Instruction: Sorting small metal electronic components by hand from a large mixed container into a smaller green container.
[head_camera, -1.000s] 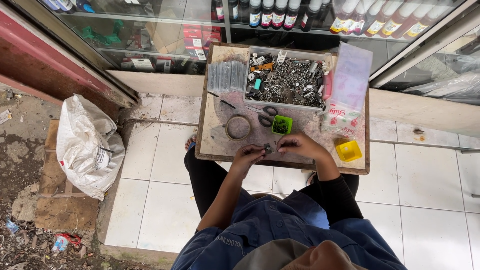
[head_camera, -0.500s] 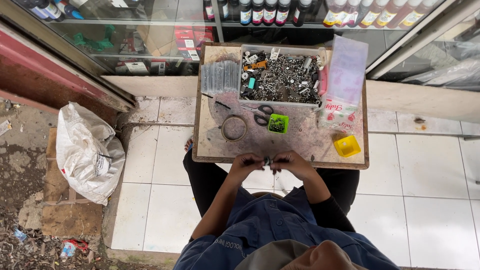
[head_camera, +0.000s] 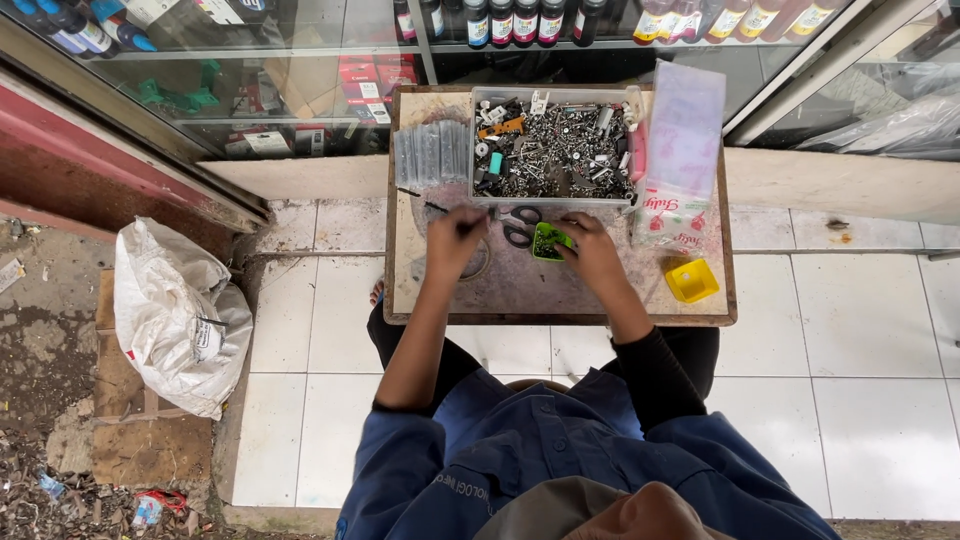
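Observation:
I sit on a tiled step with a wooden board in front of me. My left hand hovers over a metal ring on the board, fingers curled; whether they hold something small is unclear. My right hand reaches to a small green cup, fingertips at its rim. Black-handled scissors lie between my hands. Behind them a clear tray is full of screws and small metal parts.
A small yellow cup stands at the board's right, beside a printed packet and clear plastic bags. A thin dark tool lies at the left. A white sack sits on the ground. Glass shelves of bottles stand behind.
My hands were together near the board's front edge, working a small piece. They have parted and moved forward: the left over the ring, the right to the green cup.

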